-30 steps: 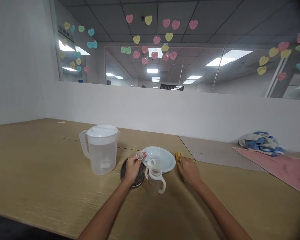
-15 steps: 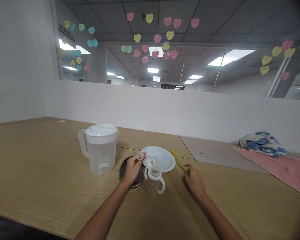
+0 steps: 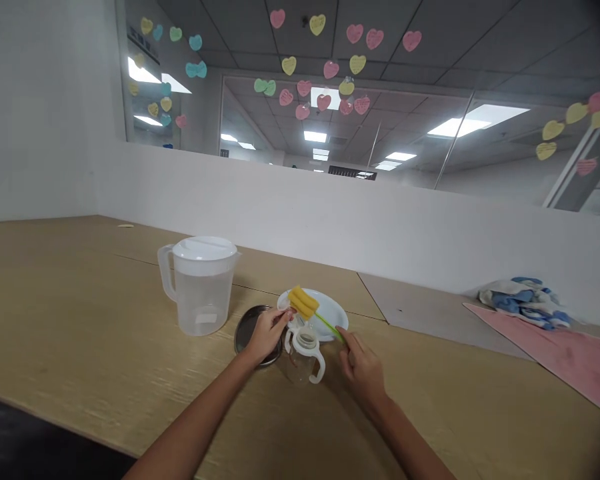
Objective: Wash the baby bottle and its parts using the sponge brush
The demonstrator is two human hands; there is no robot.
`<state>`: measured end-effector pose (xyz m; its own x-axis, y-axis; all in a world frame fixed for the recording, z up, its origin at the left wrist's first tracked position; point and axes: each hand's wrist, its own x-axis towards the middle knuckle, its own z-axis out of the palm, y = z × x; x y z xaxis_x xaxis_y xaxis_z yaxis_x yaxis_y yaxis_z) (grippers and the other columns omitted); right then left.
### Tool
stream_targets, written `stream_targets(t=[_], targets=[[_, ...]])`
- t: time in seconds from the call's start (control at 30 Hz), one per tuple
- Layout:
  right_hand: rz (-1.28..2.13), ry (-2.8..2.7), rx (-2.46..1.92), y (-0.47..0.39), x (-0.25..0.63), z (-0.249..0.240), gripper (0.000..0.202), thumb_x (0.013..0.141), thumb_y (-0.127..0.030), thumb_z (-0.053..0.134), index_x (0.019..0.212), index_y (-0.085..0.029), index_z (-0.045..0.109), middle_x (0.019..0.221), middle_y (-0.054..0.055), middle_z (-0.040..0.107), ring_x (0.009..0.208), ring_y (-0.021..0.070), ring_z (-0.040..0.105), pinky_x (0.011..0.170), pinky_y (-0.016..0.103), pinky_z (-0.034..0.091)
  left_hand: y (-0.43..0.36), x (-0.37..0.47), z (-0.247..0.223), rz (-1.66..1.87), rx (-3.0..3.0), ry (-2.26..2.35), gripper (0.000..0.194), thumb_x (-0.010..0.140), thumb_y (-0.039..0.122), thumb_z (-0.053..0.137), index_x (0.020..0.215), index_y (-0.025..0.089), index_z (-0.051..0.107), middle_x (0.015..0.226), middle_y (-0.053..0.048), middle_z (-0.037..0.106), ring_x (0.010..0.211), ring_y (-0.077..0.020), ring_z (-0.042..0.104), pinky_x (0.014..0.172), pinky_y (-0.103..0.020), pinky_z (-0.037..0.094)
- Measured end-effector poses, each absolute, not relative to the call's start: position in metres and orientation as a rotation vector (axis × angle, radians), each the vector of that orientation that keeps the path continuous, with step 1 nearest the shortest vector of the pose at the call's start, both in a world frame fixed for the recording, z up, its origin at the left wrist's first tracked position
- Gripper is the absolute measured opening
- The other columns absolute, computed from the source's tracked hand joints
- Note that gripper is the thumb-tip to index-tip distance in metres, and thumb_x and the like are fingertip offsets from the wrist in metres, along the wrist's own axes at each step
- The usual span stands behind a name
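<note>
Currently, a sponge brush (image 3: pixel 305 304) is gripped by the right hand (image 3: pixel 363 370), whose fingers are closed around the near end of its green handle. The brush is held aslant above the desk (image 3: pixel 105 320), its yellow head pointed to the far left and seen against the plate (image 3: pixel 334 311). That head is met, or nearly met, by the curled fingertips of the left hand (image 3: pixel 269 335); whether anything is pinched there cannot be told, since the fingertips are partly covered by the sponge. A clear bottle (image 3: pixel 307 343) with two white handles is stood upright and uncapped between the hands, at the near side of the plate. Beneath the left hand, a dark tray (image 3: pixel 244 327) is partly hidden by the wrist. Farther left, a lidded pitcher (image 3: pixel 203 290) is placed with its handle turned left. At the far right, a blue-and-white cloth (image 3: pixel 525 300) is heaped by the wall, and a pink cloth (image 3: pixel 555 353) is spread just beside it.
</note>
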<state>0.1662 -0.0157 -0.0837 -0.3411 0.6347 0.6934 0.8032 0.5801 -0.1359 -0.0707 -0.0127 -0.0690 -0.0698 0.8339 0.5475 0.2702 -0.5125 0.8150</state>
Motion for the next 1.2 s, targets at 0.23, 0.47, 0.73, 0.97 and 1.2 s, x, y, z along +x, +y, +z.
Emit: stream_targets(t=[0.23,0.47,0.73,0.97,1.2], targets=[[-0.365,-2.072,-1.175,-0.012,0.171,-0.085,0.040,0.085,-0.021,0.034,0.116,-0.016,0.058,0.087,0.007,0.065,0.068,0.0156,0.060,0.062,0.024,0.044,-0.016,-0.070,-0.065,1.679,1.779,1.190,0.032,0.083,0.040,0.051,0.087,0.015,0.071,0.086,-0.006,0.070,0.079,-0.0190,0.060,0.072,-0.028,0.045],[-0.390,-2.099,-1.107,-0.013,0.175,-0.086,0.040,0.084,-0.021,0.036,0.114,-0.020,0.063,0.082,0.005,0.066,0.062,0.0120,0.059,0.056,0.021,0.041,-0.017,-0.074,-0.064,1.837,1.759,1.344,0.021,0.078,0.035,0.060,0.076,0.017,0.071,0.076,-0.004,0.068,0.071,-0.0163,0.060,0.070,-0.026,0.045],[-0.699,-1.976,-0.860,-0.015,0.173,-0.073,0.033,0.081,-0.015,0.041,0.095,-0.018,0.070,0.067,0.001,0.063,0.053,0.0079,0.054,0.050,0.019,0.036,-0.015,-0.077,-0.065,1.930,1.648,1.429,0.024,0.076,0.039,0.060,0.071,0.016,0.067,0.072,-0.002,0.066,0.069,-0.0152,0.059,0.067,-0.026,0.046],[-0.770,-1.922,-0.848,-0.017,0.171,-0.068,0.032,0.081,-0.012,0.041,0.094,-0.016,0.069,0.065,0.001,0.062,0.055,0.0085,0.054,0.054,0.020,0.036,-0.017,-0.077,-0.063,2.087,1.476,1.422,0.027,0.083,0.043,0.050,0.078,0.017,0.055,0.074,-0.001,0.059,0.072,-0.0146,0.061,0.068,-0.025,0.047],[-0.777,-1.921,-0.825,-0.018,0.169,-0.070,0.030,0.080,-0.012,0.042,0.092,-0.016,0.069,0.067,0.001,0.063,0.057,0.0092,0.054,0.055,0.020,0.036,-0.013,-0.094,-0.059,2.216,1.154,1.663,0.029,0.089,0.047,0.037,0.087,0.020,0.045,0.077,0.002,0.056,0.047,-0.0088,0.054,0.050,-0.023,0.042]])
